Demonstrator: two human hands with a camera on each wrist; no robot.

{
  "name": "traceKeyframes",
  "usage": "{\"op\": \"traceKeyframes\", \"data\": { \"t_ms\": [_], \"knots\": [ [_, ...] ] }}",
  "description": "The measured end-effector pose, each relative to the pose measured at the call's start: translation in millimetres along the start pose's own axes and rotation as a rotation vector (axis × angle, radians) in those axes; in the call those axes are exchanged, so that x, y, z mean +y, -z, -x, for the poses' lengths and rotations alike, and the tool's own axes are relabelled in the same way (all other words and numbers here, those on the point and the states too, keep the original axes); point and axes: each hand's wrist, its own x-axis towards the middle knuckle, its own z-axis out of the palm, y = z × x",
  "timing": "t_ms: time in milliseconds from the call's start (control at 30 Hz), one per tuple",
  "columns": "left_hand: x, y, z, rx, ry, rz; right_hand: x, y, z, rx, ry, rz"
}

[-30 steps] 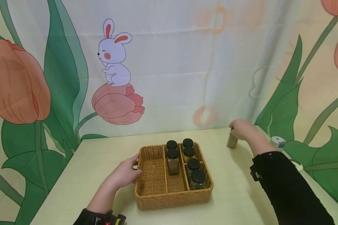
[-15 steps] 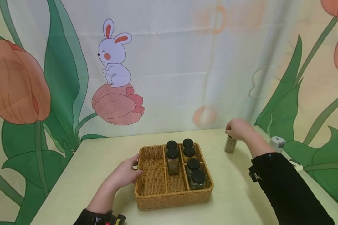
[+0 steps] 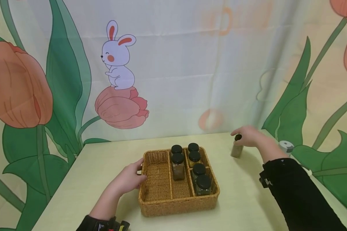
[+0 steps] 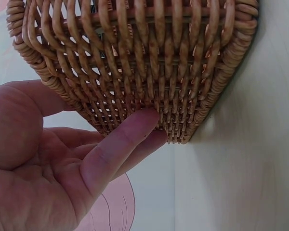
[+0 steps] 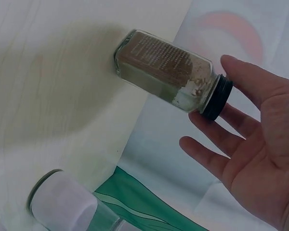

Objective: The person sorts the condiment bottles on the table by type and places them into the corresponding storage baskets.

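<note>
A wicker basket with several compartments rests on the table. My left hand grips its left wall, thumb at the rim; in the left wrist view, fingers lie straight against the outer weave. To the right of the basket a glass spice jar with brown contents and a black cap stands upright. My right hand is at its cap with fingers spread. From the right wrist view, the thumb stands slightly off the cap, and other fingers are close beside or touching it.
Several black-capped jars stand in the basket's middle and right compartments, such as a brown one and a dark one. A grey-topped container stands beyond my right forearm. A printed cloth hangs behind the table.
The spice jar has shifted a little toward me and stands on the table. My right fingers have spread from around its cap. The left hand and basket have stayed in place.
</note>
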Motion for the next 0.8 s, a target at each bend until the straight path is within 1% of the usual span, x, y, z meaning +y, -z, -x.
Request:
{"op": "traceKeyframes", "data": {
  "t_ms": [100, 300, 600, 800],
  "knots": [
    [0.4, 0.3, 0.9, -0.004, 0.0, 0.004, 1.7, -0.7, 0.3, -0.022, 0.007, 0.005],
    [1.4, 0.6, 1.0, -0.003, 0.0, 0.01, -0.7, -2.3, -0.8, -0.016, -0.02, -0.007],
    [3.3, 0.4, 1.7, -0.006, 0.003, -0.001, -6.8, -4.2, -3.7, 0.014, -0.121, -0.014],
    [3.6, 0.6, 2.2, -0.002, 0.006, -0.001, -9.9, -6.0, -7.7, -0.002, -0.184, -0.009]
  ]
}}
